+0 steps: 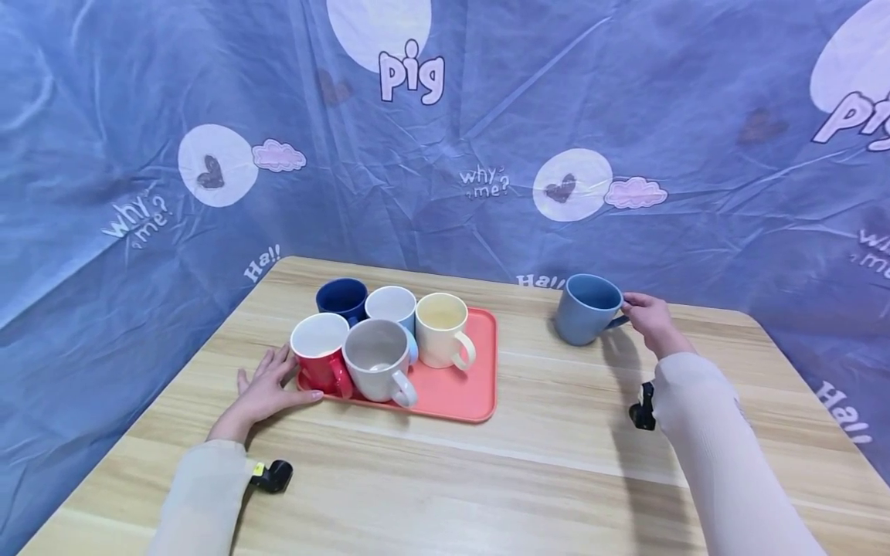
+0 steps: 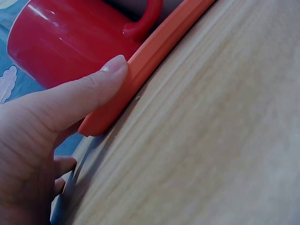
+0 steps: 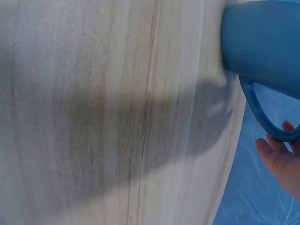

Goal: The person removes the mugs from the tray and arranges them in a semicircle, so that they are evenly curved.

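Observation:
At the right back of the table a blue-grey mug (image 1: 582,315) stands upright, its handle pointing right. My right hand (image 1: 648,315) holds that handle; in the right wrist view the fingertips (image 3: 276,145) are at the handle's outer curve. On the left, my left hand (image 1: 267,390) rests against the corner of a coral-red tray (image 1: 459,398), fingers spread and the thumb along its front rim. Right behind this thumb (image 2: 101,86) stands a red mug (image 2: 70,37) with a white inside.
Crowded on the tray's left and middle are a white-grey mug (image 1: 375,371), a cream mug (image 1: 438,336), a dark blue mug (image 1: 341,297) and a light blue mug (image 1: 392,305) with a white inside. A printed blue cloth (image 1: 431,208) hangs behind the wooden table (image 1: 445,486).

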`<move>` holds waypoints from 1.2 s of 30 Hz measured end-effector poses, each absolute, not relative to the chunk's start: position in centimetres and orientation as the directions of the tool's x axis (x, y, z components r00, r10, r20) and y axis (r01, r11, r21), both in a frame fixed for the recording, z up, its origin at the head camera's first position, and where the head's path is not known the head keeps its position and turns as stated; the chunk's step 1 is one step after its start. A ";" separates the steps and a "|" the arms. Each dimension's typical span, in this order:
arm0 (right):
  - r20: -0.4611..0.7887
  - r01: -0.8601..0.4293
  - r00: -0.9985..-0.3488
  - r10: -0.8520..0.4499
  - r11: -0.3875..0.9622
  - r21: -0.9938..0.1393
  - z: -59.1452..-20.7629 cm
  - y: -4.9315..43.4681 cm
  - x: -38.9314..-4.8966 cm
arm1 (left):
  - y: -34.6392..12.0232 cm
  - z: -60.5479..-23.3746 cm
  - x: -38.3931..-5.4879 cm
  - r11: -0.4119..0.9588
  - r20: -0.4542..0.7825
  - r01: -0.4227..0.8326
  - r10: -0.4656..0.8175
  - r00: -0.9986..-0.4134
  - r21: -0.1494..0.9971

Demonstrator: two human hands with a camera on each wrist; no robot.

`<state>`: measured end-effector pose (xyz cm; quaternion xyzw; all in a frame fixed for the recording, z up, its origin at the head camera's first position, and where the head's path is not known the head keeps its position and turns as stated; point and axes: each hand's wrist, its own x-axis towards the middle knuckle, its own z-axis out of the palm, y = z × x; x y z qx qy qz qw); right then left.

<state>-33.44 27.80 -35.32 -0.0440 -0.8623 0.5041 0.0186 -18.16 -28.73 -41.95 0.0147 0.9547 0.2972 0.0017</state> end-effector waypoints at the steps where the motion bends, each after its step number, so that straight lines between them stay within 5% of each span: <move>1: -0.009 0.055 -0.995 0.096 0.488 -0.871 -35.3 27.8 -33.4 | -28.7 -42.0 -18.2 0.823 0.005 0.029 0.032 -0.999 0.568; 36: 0.006 -0.049 -0.996 -0.092 0.472 -0.880 -27.9 23.9 -31.4 | -28.7 -42.0 -18.1 0.827 0.002 0.037 0.043 -0.999 0.561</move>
